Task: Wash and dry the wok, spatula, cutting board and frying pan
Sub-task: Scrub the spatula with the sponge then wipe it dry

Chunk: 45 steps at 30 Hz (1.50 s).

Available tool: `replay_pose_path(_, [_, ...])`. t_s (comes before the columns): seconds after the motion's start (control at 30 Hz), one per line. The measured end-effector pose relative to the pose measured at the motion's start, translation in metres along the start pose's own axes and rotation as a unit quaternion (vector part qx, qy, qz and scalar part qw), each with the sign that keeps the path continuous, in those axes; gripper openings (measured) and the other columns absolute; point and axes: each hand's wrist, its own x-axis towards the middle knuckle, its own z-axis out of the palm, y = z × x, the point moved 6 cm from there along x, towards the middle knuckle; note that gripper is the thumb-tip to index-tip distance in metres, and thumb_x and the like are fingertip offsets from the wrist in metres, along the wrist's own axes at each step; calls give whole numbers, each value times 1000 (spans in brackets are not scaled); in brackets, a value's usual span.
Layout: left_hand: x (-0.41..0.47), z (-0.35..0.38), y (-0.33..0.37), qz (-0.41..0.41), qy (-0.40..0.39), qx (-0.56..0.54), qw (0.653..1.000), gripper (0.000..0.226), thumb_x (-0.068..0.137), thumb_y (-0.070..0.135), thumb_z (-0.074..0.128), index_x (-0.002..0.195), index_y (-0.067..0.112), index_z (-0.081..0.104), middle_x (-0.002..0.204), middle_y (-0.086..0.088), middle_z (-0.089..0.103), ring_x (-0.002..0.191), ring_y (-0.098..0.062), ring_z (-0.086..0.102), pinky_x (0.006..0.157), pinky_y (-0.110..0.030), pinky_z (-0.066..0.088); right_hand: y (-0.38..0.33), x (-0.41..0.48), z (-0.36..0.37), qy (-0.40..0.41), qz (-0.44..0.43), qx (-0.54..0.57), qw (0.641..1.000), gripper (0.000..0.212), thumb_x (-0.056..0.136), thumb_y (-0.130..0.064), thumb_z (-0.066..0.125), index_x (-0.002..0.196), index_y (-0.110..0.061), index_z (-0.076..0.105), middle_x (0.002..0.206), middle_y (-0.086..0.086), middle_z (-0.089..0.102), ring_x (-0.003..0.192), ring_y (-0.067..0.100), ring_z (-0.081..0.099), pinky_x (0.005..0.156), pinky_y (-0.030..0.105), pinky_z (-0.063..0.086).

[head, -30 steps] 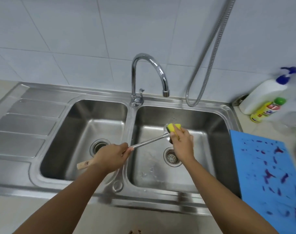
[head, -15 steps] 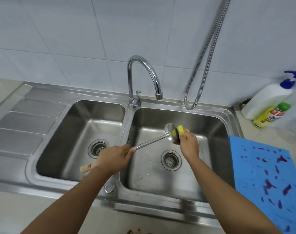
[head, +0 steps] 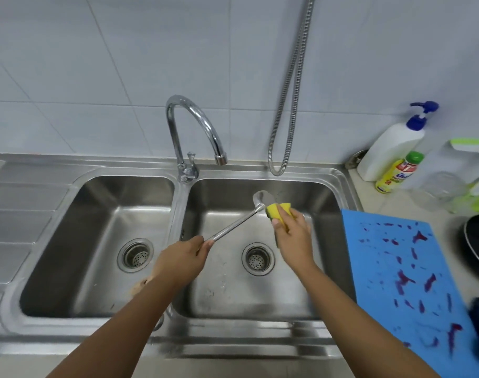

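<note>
My left hand grips the handle of a steel spatula with a wooden end, held slanting over the right basin of the double sink. Its blade points up toward the back wall of the basin. My right hand holds a yellow sponge with a dark green scouring side against the blade. A blue cutting board with purple stains lies on the counter to the right of the sink. A black pan shows at the right edge, partly cut off.
A chrome tap arches over the right basin, no water running. A metal hose hangs from the wall. A white pump bottle, a yellow dish soap bottle and a glass stand back right. The left basin and drainboard lie left.
The view has shifted right, bringing the pan into sight. My right hand has slid the sponge lower on the blade, leaving the tip bare. My left hand keeps its hold.
</note>
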Motion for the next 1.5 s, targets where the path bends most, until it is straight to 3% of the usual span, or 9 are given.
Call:
replay_pose_path(0.1, [13,2,18,9,2,-15,1000,45,99,58,24,70,26,36,65,5,54,61,-14,52,53,-29,37,21,29,-51,71,27,-34,997,46,94,-31,59,140,-33,51,145,5,44,128,30,39,110,40,30])
replay_pose_path(0.2, [27,11,30,3,-15,-28,999,48,97,60,22,72,24,41,67,3,57,66,-20,57,64,-36,49,47,61,-99,123,42,-129,983,50,91,-32,62,139,-29,50,143,4,47,124,33,43,104,45,33])
replay_pose_path(0.43, [38,22,45,11,-26,-4,1000,48,98,59,21,81,23,48,71,3,59,67,-20,58,67,-35,49,109,130,-148,103,124,-253,954,41,92,-26,59,133,-20,56,141,11,46,124,37,41,100,48,36])
replay_pose_path(0.57, [40,27,36,-13,-33,-24,999,49,98,58,23,81,22,51,69,3,61,63,-13,58,56,-27,41,133,146,-144,81,149,-232,958,41,93,-24,60,132,-12,56,135,18,47,120,37,44,97,47,41])
replay_pose_path(0.8, [39,31,20,-19,-38,-38,998,51,97,60,24,77,22,52,67,4,61,62,-12,58,57,-29,42,144,155,-133,30,130,-257,957,41,97,-34,49,132,-15,56,131,16,50,115,37,51,99,48,41])
replay_pose_path(0.97, [34,32,10,-26,-40,-36,998,53,95,63,23,75,22,51,66,3,62,62,-12,58,56,-28,41,150,164,-129,-17,153,-303,940,44,99,-39,36,140,-22,43,144,9,37,132,34,38,111,62,16])
replay_pose_path(1.2, [32,24,-1,-33,-9,-47,998,54,95,63,23,73,21,49,66,3,59,63,-15,56,55,-30,39,137,141,-116,-6,174,-354,919,62,100,-42,36,154,-19,18,163,9,9,147,37,9,116,61,6])
replay_pose_path(1.4, [20,23,-17,-52,6,-53,997,52,95,62,21,76,22,48,69,3,57,67,-20,56,61,-32,42,79,101,-70,12,100,-307,946,60,96,-36,47,151,-17,31,162,10,13,146,35,15,117,58,6])
replay_pose_path(1.5, [10,22,-35,-75,10,-45,996,52,96,63,22,82,22,52,76,1,61,75,-25,58,65,-34,42,41,73,-23,-19,36,-301,953,57,97,-37,47,150,-20,34,162,8,15,146,32,18,117,54,9])
